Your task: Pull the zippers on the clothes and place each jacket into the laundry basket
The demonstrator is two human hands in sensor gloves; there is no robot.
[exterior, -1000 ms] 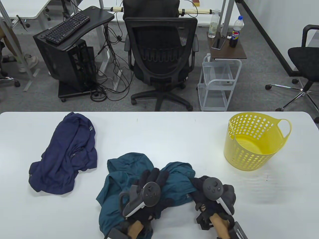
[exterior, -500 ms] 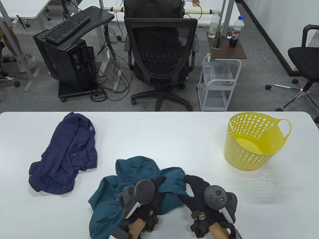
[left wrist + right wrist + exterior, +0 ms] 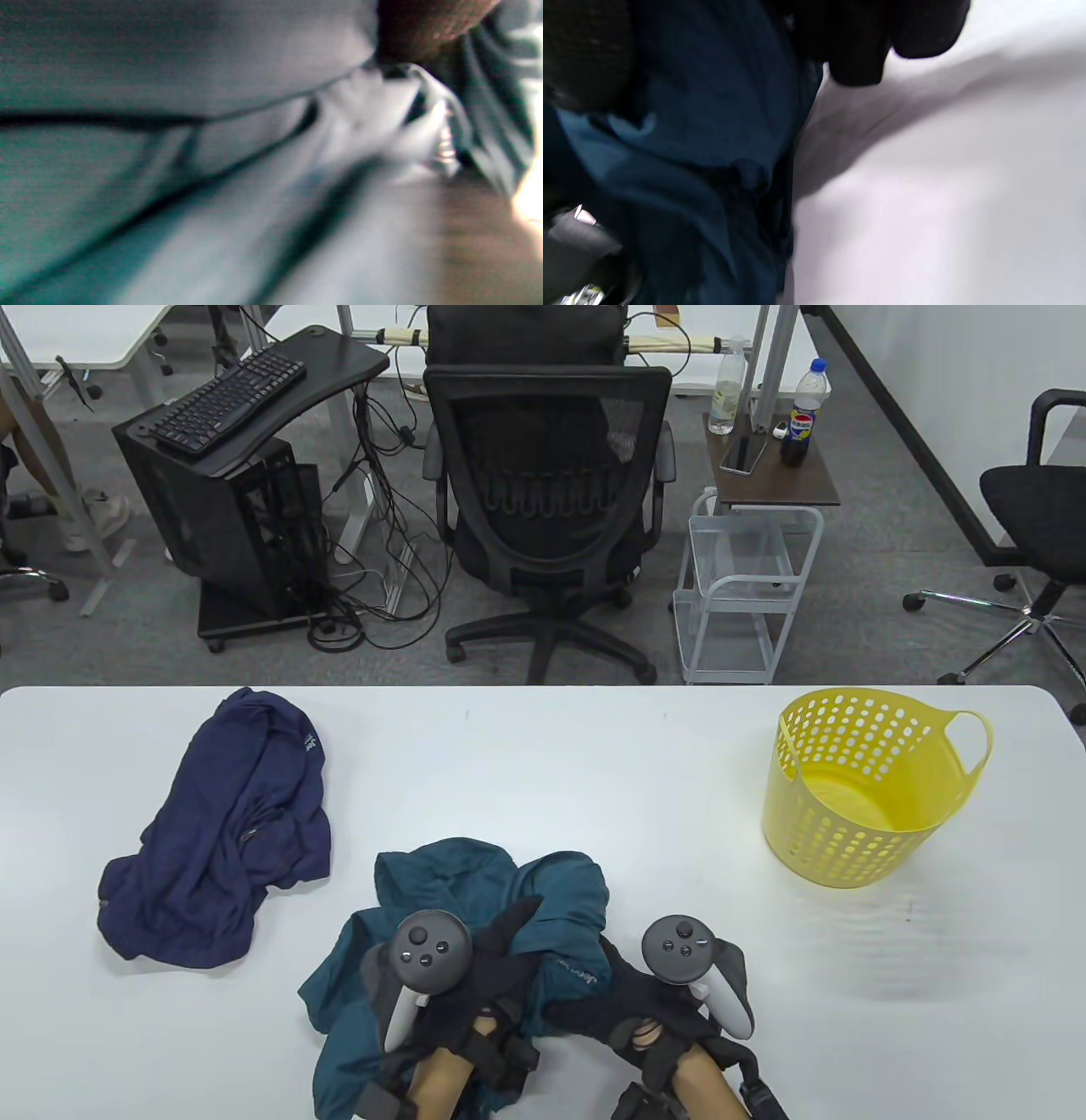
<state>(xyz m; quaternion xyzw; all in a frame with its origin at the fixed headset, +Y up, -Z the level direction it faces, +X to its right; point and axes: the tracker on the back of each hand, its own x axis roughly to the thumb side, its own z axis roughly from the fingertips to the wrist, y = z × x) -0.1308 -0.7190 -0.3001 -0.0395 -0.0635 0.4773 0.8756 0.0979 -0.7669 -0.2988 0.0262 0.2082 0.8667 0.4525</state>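
Note:
A crumpled teal jacket (image 3: 462, 882) lies at the near middle of the white table (image 3: 594, 763). My left hand (image 3: 513, 929) lies on its middle and holds a fold, with one finger sticking out toward the far right. My right hand (image 3: 577, 1010) grips the jacket's near right hem, where a turned-over flap shows a printed label (image 3: 579, 976). The left wrist view is blurred, showing teal fabric (image 3: 127, 169) and a small metal glint (image 3: 445, 148). In the right wrist view, curled fingers (image 3: 857, 55) sit beside the jacket (image 3: 691, 148). A navy jacket (image 3: 229, 831) lies at the left. The yellow basket (image 3: 857, 789) stands empty at the right.
An office chair (image 3: 547, 500), a white wire cart (image 3: 747, 585) and a computer stand (image 3: 229, 475) are on the floor beyond the table's far edge. Bare table lies between the teal jacket and the basket.
Both hands have moved left and toward the near edge. The teal jacket's right part has been folded over to the left, bunching it and showing a label.

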